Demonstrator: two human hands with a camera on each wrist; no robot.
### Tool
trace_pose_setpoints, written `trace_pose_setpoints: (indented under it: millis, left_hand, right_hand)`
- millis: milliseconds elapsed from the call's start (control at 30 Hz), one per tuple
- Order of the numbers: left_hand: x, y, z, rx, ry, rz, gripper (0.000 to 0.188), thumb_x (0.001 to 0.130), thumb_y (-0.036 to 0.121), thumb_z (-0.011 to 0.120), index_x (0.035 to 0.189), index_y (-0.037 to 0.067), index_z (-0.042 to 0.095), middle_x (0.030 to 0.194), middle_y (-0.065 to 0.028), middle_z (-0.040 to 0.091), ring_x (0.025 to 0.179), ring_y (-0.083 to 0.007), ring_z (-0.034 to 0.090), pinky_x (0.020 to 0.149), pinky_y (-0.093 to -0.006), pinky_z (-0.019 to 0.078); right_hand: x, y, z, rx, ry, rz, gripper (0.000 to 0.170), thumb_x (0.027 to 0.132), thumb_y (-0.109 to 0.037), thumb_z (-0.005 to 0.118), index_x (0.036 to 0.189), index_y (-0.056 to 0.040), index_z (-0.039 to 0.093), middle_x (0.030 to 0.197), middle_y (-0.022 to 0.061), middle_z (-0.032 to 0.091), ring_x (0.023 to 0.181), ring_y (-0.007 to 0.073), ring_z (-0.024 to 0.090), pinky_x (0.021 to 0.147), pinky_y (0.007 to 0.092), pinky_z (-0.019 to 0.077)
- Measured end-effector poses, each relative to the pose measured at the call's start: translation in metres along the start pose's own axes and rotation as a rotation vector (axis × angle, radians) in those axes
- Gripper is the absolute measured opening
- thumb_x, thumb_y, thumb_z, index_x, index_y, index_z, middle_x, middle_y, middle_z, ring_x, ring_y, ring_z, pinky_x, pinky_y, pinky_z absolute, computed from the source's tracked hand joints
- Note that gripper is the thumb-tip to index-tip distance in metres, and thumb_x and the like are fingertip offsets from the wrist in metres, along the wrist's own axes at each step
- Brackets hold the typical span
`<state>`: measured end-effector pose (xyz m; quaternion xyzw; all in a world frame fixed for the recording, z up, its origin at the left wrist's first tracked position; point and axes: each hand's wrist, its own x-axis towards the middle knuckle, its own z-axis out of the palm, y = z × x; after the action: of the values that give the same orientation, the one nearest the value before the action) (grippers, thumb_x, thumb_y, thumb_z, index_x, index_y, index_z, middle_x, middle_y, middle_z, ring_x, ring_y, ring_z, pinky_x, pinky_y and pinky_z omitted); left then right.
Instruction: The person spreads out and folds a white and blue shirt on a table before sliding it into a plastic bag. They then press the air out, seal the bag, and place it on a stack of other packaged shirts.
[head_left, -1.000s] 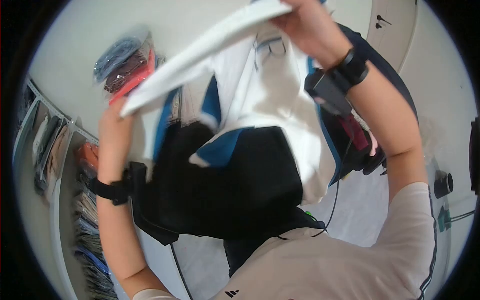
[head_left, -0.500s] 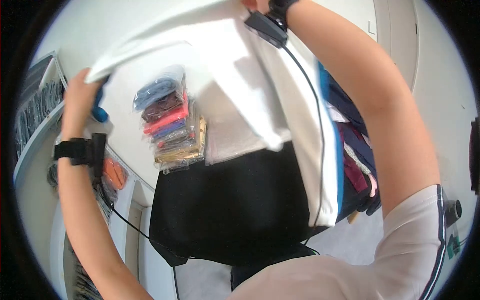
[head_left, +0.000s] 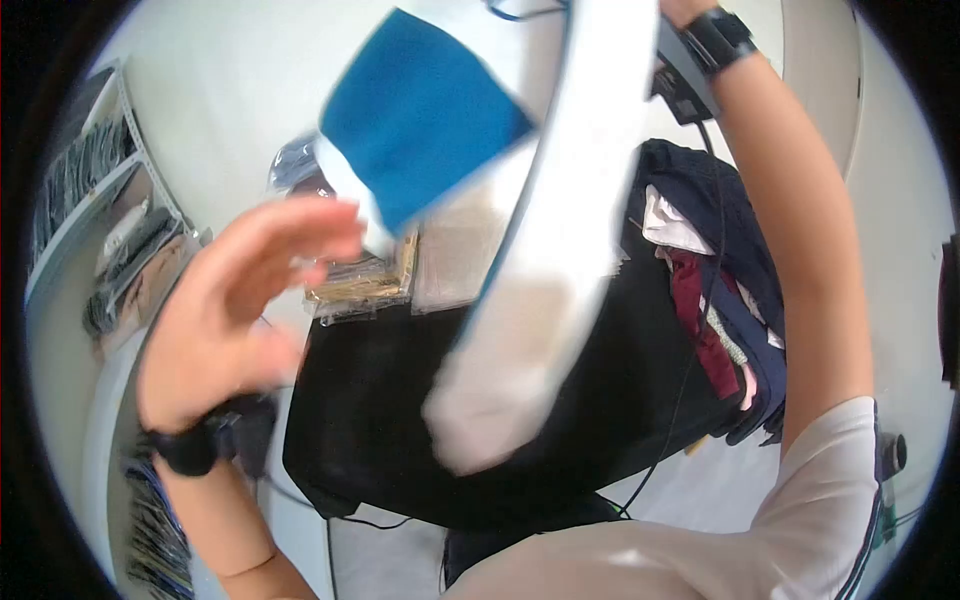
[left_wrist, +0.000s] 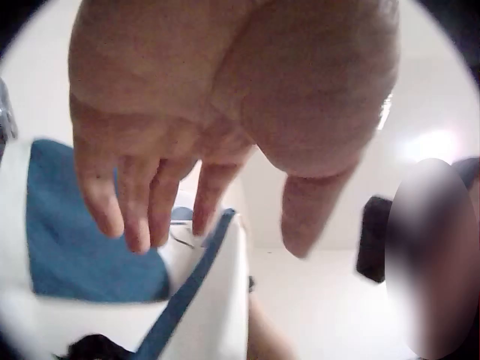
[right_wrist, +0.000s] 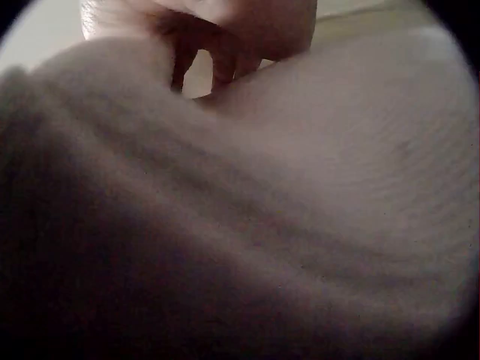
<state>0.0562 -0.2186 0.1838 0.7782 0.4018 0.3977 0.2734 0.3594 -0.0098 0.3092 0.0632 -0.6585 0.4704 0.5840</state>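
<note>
A white-and-blue long-sleeved top [head_left: 590, 170], blurred by motion, hangs from my raised right hand [head_left: 685, 12] at the top of the head view. One sleeve dangles over the black table, and a blue panel [head_left: 425, 110] swings out to the left. In the right wrist view the fingers of my right hand [right_wrist: 225, 37] curl over the pale cloth, which fills most of the picture. My left hand [head_left: 235, 300] is apart from the top, fingers loosely bent and thumb spread. In the left wrist view, blue and white cloth [left_wrist: 90, 232] shows behind its fingers.
Bagged folded clothes [head_left: 350, 285] and clear plastic bags [head_left: 455, 250] lie at the back of the black table [head_left: 370, 410]. Dark, maroon and white clothes [head_left: 700, 270] heap at the right. Shelves of packed clothes [head_left: 130, 250] line the left. Cables trail from both wrists.
My left hand has let go of the top's white edge and come down nearer. The top has swung into a hanging strip below my right hand, which has shifted right.
</note>
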Motion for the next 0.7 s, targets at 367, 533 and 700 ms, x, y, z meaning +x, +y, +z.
trace_pose_setpoints:
  millis: [367, 533, 700]
  left_hand:
    - [-0.011, -0.158, 0.117, -0.067, -0.066, -0.221, 0.053, 0.088, 0.022, 0.059, 0.133, 0.004, 0.038, 0.131, -0.0161, 0.044, 0.122, -0.0251, 0.042, 0.100, -0.0376, 0.0359]
    - [-0.030, -0.192, 0.150, -0.013, -0.118, -0.181, 0.053, 0.086, 0.022, 0.060, 0.132, 0.004, 0.041, 0.134, -0.0168, 0.044, 0.124, -0.0294, 0.041, 0.100, -0.0408, 0.0353]
    - [0.004, -0.214, 0.171, -0.022, -0.311, -0.220, 0.052, 0.086, 0.022, 0.059, 0.131, 0.004, 0.042, 0.134, -0.0156, 0.044, 0.122, -0.0272, 0.043, 0.099, -0.0380, 0.0367]
  right_hand:
    - [-0.192, -0.027, 0.018, 0.130, 0.099, 0.602, 0.030, 0.084, -0.016, 0.050, 0.108, 0.0001, 0.058, 0.093, 0.0119, 0.064, 0.085, 0.0235, 0.064, 0.080, 0.0369, 0.0533]
    - [-0.323, -0.027, 0.014, -0.285, 0.403, 0.787, 0.034, 0.071, -0.005, 0.056, 0.103, 0.0018, 0.057, 0.095, 0.0090, 0.065, 0.082, 0.0174, 0.064, 0.078, 0.0303, 0.0524]
    - [-0.414, -0.032, 0.020, -0.362, 0.500, 0.874, 0.063, 0.060, -0.001, 0.055, 0.122, 0.0027, 0.050, 0.101, 0.0035, 0.061, 0.087, 0.0116, 0.060, 0.078, 0.0232, 0.0486]
